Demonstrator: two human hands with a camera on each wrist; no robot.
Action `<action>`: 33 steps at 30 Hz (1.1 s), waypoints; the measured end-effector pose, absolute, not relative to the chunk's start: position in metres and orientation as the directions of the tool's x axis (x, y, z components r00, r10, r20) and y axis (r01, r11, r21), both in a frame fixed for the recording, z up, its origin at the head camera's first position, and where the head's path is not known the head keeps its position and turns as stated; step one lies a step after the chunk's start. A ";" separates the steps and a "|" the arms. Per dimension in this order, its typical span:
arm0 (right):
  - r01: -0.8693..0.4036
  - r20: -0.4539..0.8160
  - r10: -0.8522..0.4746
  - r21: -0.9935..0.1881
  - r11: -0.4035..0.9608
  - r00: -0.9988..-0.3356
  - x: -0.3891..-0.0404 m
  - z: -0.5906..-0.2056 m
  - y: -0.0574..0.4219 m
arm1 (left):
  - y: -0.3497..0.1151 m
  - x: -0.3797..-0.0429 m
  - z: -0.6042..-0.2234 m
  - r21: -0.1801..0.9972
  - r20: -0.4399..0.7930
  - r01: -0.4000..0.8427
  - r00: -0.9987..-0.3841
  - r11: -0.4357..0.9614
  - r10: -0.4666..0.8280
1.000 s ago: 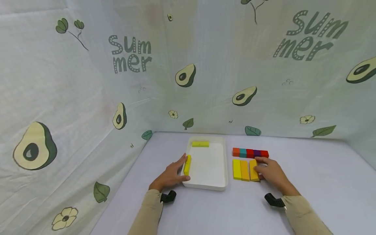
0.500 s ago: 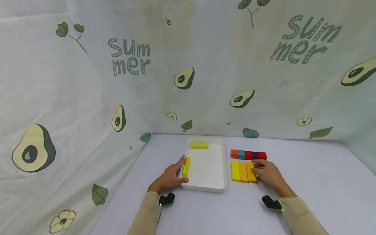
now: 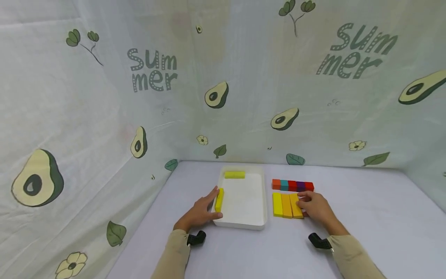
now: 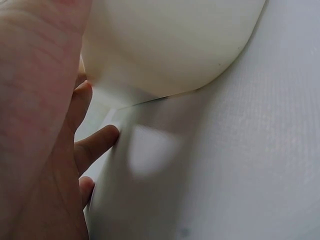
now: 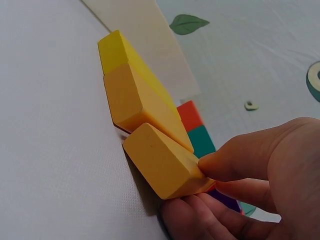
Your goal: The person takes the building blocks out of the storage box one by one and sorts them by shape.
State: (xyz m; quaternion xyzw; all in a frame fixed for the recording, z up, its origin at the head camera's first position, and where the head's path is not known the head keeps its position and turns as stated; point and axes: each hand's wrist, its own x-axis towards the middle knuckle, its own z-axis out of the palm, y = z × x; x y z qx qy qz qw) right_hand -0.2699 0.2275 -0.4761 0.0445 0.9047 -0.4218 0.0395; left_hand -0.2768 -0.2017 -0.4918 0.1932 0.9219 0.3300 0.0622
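Observation:
My right hand (image 3: 315,207) pinches an orange block (image 3: 296,206) between thumb and fingers. In the right wrist view this block (image 5: 162,162) sits slightly askew against a second orange block (image 5: 132,97), with a yellow block (image 5: 114,52) beyond. My left hand (image 3: 199,211) rests against the left side of a white tray (image 3: 240,226), fingers spread and fairly straight, thumb at the near corner. One yellow block (image 3: 219,200) lies along the tray's left wall and another yellow block (image 3: 234,174) lies near its far wall. The left wrist view shows the tray's pale outer wall (image 4: 175,45) beside the fingers.
Behind the yellow and orange blocks stands a row of small red, teal and purple blocks (image 3: 292,185). A dark red piece (image 3: 305,214) shows partly under my right hand. The white table (image 3: 258,255) ends at a patterned cloth backdrop (image 3: 244,128).
My right hand has moved the orange block left, closing most of its gap to the neighbouring orange block. The left hand stays at the tray. The head view has shifted slightly.

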 end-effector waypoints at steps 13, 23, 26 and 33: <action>0.140 -0.129 0.062 -0.781 0.609 -0.990 -0.267 -0.478 0.228 | -0.202 -0.273 -0.492 0.635 0.023 0.325 -0.915 0.701 0.403; 0.117 -0.101 0.059 -0.805 0.582 -0.993 -0.266 -0.471 0.233 | -0.201 -0.267 -0.493 0.643 0.024 0.314 -0.920 0.699 0.391; 0.093 -0.076 0.054 -0.815 0.572 -0.996 -0.265 -0.464 0.230 | -0.201 -0.267 -0.494 0.643 0.019 0.308 -0.922 0.702 0.387; 0.057 -0.064 0.003 -0.858 0.511 -0.998 -0.276 -0.455 0.216 | -0.200 -0.271 -0.493 0.636 0.031 0.324 -0.918 0.700 0.396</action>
